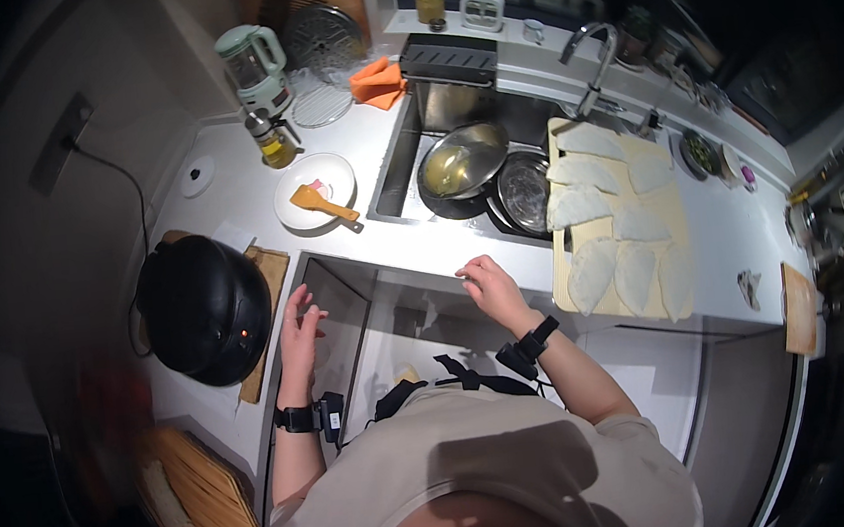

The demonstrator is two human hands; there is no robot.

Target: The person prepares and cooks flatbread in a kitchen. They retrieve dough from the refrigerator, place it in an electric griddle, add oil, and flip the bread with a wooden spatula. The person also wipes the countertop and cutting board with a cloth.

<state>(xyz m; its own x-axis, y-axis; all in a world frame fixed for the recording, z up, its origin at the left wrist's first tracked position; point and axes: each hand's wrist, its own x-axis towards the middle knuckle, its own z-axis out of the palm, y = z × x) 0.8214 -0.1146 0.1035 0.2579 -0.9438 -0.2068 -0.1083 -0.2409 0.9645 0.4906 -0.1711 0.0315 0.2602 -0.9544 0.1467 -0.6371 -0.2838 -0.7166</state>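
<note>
My left hand [299, 334] is raised with its fingers apart and nothing in it, just right of a black lidded electric cooker [204, 309] with a lit orange light. Above the counter's front edge, my right hand [492, 287] hangs empty with loosely curled, parted fingers. A white plate [314, 169] with a wooden spatula [322, 203] lies beyond my left hand. Several large folded half-moon dough pieces [592, 275] rest on a pale board [566, 288] to the right of my right hand. A metal bowl [464, 160] with yellowish liquid sits in the sink above a dark pan.
Around the sink [393, 191] stand a curved faucet [592, 60], an orange cloth [378, 84], a glass oil bottle [274, 144] and a green blender [254, 67]. A wooden board [201, 493] lies lower left. A small bowl of greens [700, 154] is at the right.
</note>
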